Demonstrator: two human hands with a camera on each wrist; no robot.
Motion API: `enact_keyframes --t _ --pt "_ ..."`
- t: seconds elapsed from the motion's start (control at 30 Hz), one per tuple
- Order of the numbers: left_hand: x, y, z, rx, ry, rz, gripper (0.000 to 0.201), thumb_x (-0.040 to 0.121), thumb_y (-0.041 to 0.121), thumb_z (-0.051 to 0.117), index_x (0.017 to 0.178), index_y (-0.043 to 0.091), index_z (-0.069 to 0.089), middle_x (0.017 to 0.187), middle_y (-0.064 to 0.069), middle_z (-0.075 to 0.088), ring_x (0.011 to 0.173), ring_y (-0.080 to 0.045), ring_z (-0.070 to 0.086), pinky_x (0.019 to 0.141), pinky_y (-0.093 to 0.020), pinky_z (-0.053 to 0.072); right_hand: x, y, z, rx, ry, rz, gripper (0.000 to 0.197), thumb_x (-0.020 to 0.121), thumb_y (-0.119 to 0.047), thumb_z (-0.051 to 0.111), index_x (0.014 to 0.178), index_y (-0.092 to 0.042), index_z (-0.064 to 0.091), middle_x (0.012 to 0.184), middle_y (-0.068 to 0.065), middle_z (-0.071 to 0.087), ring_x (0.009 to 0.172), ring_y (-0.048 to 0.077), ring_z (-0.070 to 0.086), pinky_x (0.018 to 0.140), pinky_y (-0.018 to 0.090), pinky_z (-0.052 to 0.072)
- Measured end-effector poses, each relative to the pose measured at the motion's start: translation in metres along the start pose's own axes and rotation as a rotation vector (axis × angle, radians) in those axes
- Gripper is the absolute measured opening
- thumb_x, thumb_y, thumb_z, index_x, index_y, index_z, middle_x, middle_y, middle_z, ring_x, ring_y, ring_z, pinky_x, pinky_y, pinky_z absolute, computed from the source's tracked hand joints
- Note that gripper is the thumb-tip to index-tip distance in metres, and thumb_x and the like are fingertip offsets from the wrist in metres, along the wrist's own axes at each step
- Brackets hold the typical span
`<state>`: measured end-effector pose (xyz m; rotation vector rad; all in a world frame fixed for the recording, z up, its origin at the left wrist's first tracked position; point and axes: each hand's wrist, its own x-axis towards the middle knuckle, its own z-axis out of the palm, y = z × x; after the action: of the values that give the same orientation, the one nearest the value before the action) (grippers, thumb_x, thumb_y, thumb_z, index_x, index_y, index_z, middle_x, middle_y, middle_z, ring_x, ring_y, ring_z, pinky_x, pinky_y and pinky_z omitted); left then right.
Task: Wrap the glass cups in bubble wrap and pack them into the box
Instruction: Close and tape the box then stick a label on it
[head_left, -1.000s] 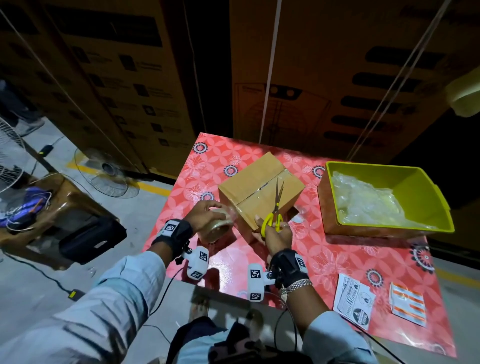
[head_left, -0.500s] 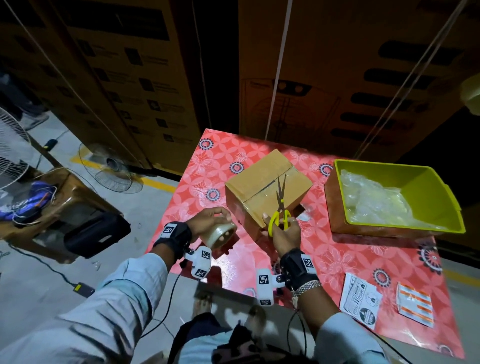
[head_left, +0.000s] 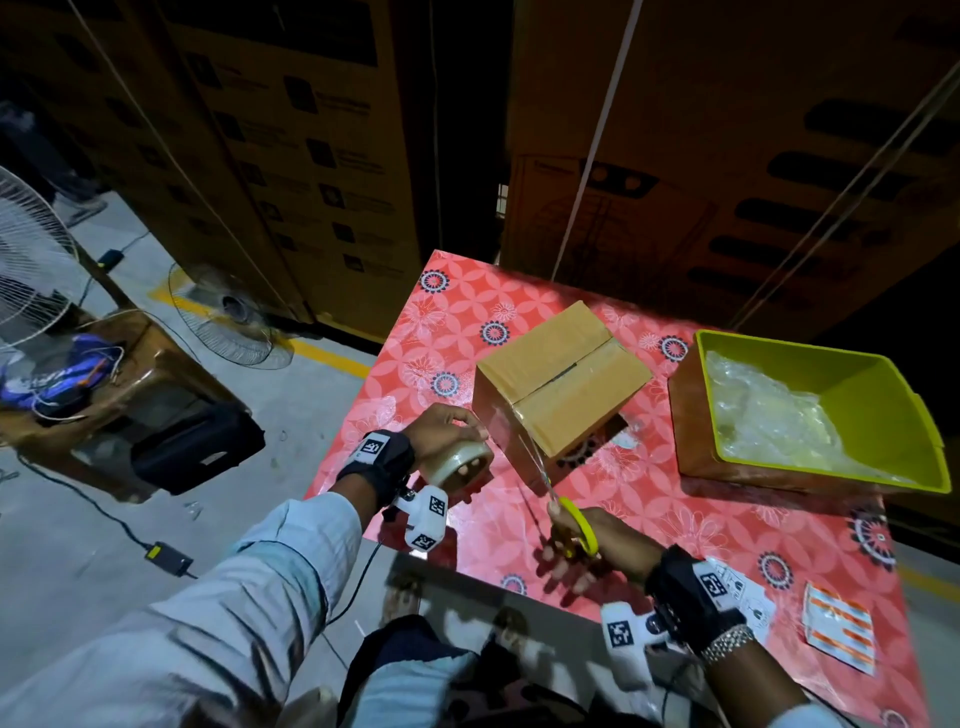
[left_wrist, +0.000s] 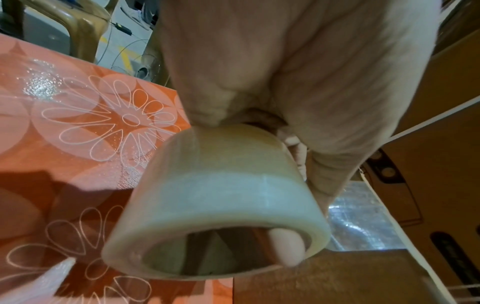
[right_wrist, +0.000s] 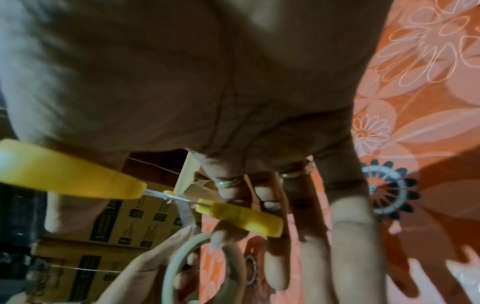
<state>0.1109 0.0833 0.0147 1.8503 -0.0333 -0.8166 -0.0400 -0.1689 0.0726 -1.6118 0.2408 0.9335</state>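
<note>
Left hand (head_left: 441, 431) grips the tape (head_left: 457, 465) through its core, right hand (head_left: 597, 545) fingers the scissors (head_left: 569, 522), blades aimed at 11 o'clock toward the shut box (head_left: 561, 379) mid-table: keep the strip taut and snip close to the box.

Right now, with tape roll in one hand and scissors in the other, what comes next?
Probably snip the tape: the left hand holds the tape roll beside the closed box, and the scissors in the right hand point at the strip between them.
</note>
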Motion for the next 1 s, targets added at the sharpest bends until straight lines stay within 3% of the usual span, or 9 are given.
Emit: enact_keyframes --t 0.1,0.2,0.27,0.4,0.57,0.7,0.77,0.87,1.0 --pt "0.001 -0.001 -0.001 0.015 -0.004 0.006 0.012 0.094 0.015 0.073 0.082 0.019 0.072 0.093 -0.002 0.073 0.081 -0.022 0.066 0.083 -0.038 0.054 0.016 0.001 -0.008 -0.054 0.011 0.113 0.063 0.077 -0.074 0.065 0.071 -0.011 0.061 0.075 0.007 0.068 0.063 0.021 0.065 0.07 0.034 0.056" --pt "0.002 -0.002 0.0 0.042 0.002 0.017 0.015 0.093 0.018 0.074 0.079 0.02 0.071 0.094 -0.003 0.073 0.08 -0.021 0.067 0.085 -0.041 0.054 0.032 -0.004 -0.011 -0.049 0.024 0.164 0.092 0.069 -0.08 0.074 0.098 0.007 0.069 0.082 0.018 0.07 0.065 0.028 0.067 0.063 0.034 0.058" --pt "0.001 -0.001 0.001 0.056 0.011 0.03 0.017 0.094 0.017 0.073 0.078 0.019 0.07 0.092 -0.002 0.072 0.079 -0.016 0.065 0.084 -0.038 0.051 0.042 -0.009 -0.011 -0.059 0.054 0.179 0.103 0.066 -0.083 0.074 0.109 0.011 0.066 0.088 0.024 0.074 0.069 0.032 0.069 0.067 0.039 0.058" --pt "0.003 -0.001 -0.003 0.122 0.011 0.05 0.013 0.094 0.016 0.072 0.082 0.016 0.073 0.087 0.004 0.071 0.081 -0.011 0.063 0.098 -0.043 0.051 0.051 -0.013 -0.009 -0.081 0.075 0.199 0.1 0.063 -0.083 0.076 0.116 0.002 0.067 0.101 0.028 0.074 0.091 0.048 0.071 0.093 0.061 0.056" --pt "0.002 -0.001 -0.007 0.17 0.007 0.045 0.013 0.095 0.019 0.072 0.082 0.019 0.073 0.099 0.003 0.069 0.099 -0.02 0.061 0.109 -0.052 0.044 0.049 -0.018 -0.011 -0.072 0.058 0.195 0.104 0.064 -0.08 0.079 0.129 -0.001 0.059 0.104 0.029 0.073 0.093 0.049 0.072 0.093 0.067 0.053" --pt "0.002 -0.001 -0.006 0.147 0.013 0.032 0.016 0.094 0.018 0.073 0.078 0.02 0.073 0.095 0.004 0.071 0.092 -0.016 0.063 0.106 -0.051 0.047 0.057 -0.025 -0.01 -0.071 0.06 0.211 0.109 0.06 -0.084 0.077 0.134 -0.007 0.055 0.103 0.027 0.074 0.092 0.047 0.073 0.092 0.065 0.054" --pt "0.001 0.002 -0.007 0.155 0.014 0.039 0.011 0.095 0.017 0.072 0.084 0.013 0.075 0.093 0.002 0.071 0.088 -0.015 0.063 0.1 -0.045 0.049 0.062 -0.029 -0.008 -0.05 0.066 0.208 0.109 0.061 -0.083 0.078 0.132 -0.003 0.055 0.102 0.024 0.075 0.092 0.046 0.073 0.09 0.06 0.057" --pt "0.0 0.002 -0.007 0.142 0.02 0.04 0.015 0.096 0.014 0.07 0.096 0.0 0.074 0.089 -0.001 0.07 0.079 -0.014 0.064 0.081 -0.033 0.051 0.067 -0.033 -0.001 0.009 0.09 0.157 0.095 0.064 -0.078 0.079 0.108 0.004 0.061 0.102 0.022 0.075 0.088 0.045 0.074 0.078 0.047 0.06" --pt "-0.002 0.002 -0.007 0.154 0.023 0.04 0.013 0.096 0.014 0.069 0.094 0.003 0.075 0.085 0.0 0.07 0.076 -0.012 0.063 0.075 -0.03 0.049 0.069 -0.032 0.004 0.04 0.167 0.117 0.076 0.066 -0.073 0.08 0.089 -0.003 0.062 0.087 0.019 0.073 0.079 0.042 0.075 0.057 0.033 0.058"
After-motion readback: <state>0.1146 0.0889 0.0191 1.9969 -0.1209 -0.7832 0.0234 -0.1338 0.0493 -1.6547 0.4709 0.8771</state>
